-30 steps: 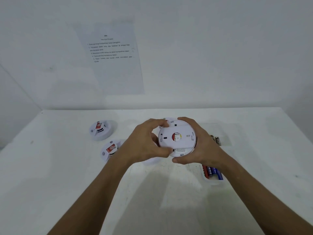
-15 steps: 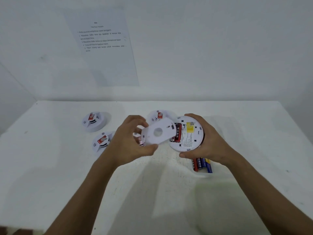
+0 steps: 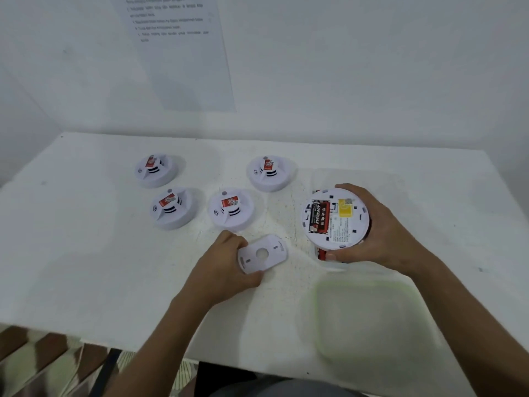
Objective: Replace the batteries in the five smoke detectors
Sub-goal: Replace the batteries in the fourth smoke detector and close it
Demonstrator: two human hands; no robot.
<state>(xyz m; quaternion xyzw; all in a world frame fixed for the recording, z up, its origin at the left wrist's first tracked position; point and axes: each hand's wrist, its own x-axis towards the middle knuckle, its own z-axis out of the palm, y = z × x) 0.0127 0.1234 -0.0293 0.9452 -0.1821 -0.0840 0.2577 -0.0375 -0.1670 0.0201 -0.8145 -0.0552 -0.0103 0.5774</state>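
Observation:
My right hand [image 3: 380, 233] grips a white smoke detector [image 3: 335, 219] turned underside up, with a black and red battery [image 3: 318, 218] showing in its open compartment. My left hand [image 3: 226, 267] holds the detached white back cover [image 3: 262, 254] low over the table, to the left of that detector. Several other white smoke detectors with red stickers sit face up behind: one at the far left [image 3: 156, 170], one below it [image 3: 173, 207], one in the middle [image 3: 231, 209] and one further back [image 3: 270, 171].
A clear plastic container with a green rim [image 3: 363, 319] stands on the white table [image 3: 86, 253] near its front right edge. Red batteries [image 3: 323, 255] peek out under my right hand. A printed sheet [image 3: 183, 53] hangs on the wall behind.
My left hand has carried the back cover away from the detector, down and left toward the table. My head has tilted down, so more of the table front shows.

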